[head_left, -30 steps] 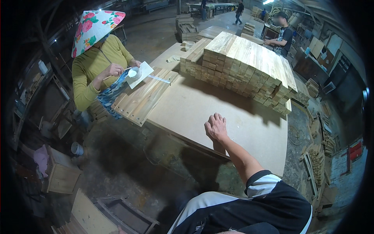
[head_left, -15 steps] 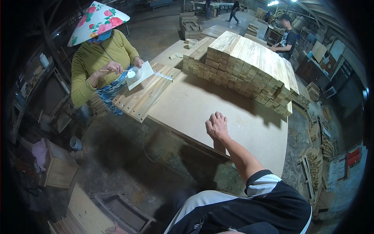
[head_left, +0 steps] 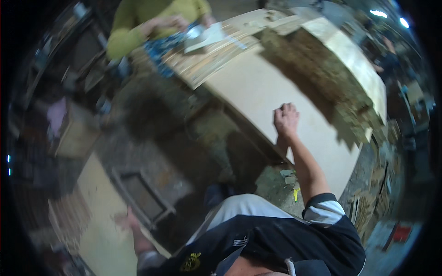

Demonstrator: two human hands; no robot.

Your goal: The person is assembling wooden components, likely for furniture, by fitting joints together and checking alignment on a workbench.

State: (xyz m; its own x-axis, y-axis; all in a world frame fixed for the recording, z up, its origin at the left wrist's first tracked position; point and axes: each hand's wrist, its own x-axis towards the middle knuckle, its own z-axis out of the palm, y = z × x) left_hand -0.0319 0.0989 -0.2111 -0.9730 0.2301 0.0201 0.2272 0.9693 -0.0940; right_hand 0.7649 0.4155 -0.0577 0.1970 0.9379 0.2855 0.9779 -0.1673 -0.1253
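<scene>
My right hand [head_left: 286,118] rests on the bare pale tabletop [head_left: 251,87], its fingers bent and slightly apart, with nothing visible in it. Down at the lower left, my left hand [head_left: 126,220] lies open on a pale yellowish board [head_left: 102,237], blurred, fingers spread. Past my right hand stands a long stack of wooden bars [head_left: 317,69]. Across the table a co-worker in a yellow-green top [head_left: 126,27] holds a small pale board [head_left: 205,39] and a cup with white stuff [head_left: 194,32] over a slatted wooden panel [head_left: 198,64].
A dark rectangular frame [head_left: 142,195] lies on the floor beside the board. Thin wood strips [head_left: 69,214] are piled left of it. A wooden box [head_left: 78,131] with pink cloth [head_left: 56,117] and a bucket [head_left: 103,106] stand farther left. Another person [head_left: 386,57] is behind the stack.
My view has tilted down and toward the left, bringing my left hand and the board more fully into sight. My right hand stays on the tabletop.
</scene>
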